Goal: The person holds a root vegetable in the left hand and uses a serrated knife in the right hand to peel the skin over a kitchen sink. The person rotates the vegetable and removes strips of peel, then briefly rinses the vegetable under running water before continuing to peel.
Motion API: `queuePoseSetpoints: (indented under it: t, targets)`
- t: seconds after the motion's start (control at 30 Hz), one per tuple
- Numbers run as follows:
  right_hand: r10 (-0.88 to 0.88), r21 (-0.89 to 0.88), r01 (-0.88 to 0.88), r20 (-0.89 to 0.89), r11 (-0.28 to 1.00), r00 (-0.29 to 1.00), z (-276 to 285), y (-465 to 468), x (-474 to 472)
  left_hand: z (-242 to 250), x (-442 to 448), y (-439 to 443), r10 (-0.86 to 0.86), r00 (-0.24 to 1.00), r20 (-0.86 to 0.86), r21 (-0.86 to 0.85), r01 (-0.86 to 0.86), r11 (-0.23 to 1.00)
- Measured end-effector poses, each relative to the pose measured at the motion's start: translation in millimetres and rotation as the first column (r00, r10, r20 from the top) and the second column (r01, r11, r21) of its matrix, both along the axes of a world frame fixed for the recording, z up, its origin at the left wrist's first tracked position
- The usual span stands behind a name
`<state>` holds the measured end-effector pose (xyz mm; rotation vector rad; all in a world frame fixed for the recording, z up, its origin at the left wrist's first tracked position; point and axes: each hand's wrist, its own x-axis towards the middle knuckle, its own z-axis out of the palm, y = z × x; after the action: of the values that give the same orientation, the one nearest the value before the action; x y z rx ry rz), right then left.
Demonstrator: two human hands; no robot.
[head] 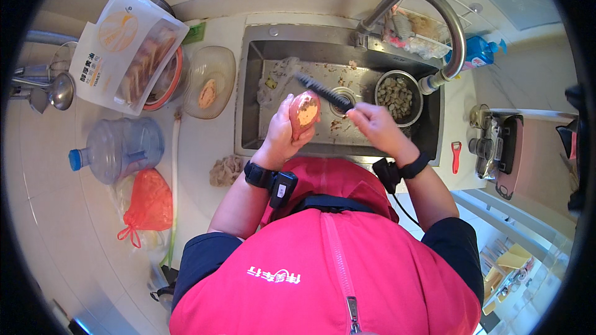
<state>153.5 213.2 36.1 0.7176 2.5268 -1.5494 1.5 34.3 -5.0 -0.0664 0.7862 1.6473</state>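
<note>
Over the steel sink, my left hand grips a red-skinned sweet potato with an orange patch of bared flesh. My right hand is closed around the handle of a dark kitchen knife, whose blurred blade points up and left, just beyond the sweet potato. Peel scraps lie on the sink floor around the drain. A crumpled plastic bag sits in the sink's left part. At the right of the sink stands a steel bowl of small shellfish, apparently clams.
Left of the sink, a clear dish holds an orange piece. A spring onion, water jug, red bag and cloth lie nearby. The faucet arches over the sink's right; a red peeler lies beyond.
</note>
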Motion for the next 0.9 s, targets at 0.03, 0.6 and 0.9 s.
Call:
queuePoseSetpoints:
  t: [0.03,0.6,0.9]
  targets:
    - [0.099,0.013,-0.098,-0.064,0.995,0.993,1.1,-6.4,0.5,-1.4,0.7,2.5,-0.002,1.000,0.030,0.059,0.001,0.998]
    - [0.216,0.070,-0.211,-0.083,0.975,0.973,-2.7,-23.5,-6.9,5.0,4.1,6.1,-0.017,0.997,0.080,-0.051,0.021,0.998]
    - [0.060,-0.018,-0.064,-0.141,0.998,0.988,3.0,-7.0,-4.2,7.4,5.9,3.4,0.005,1.000,0.010,-0.050,-0.004,0.999]
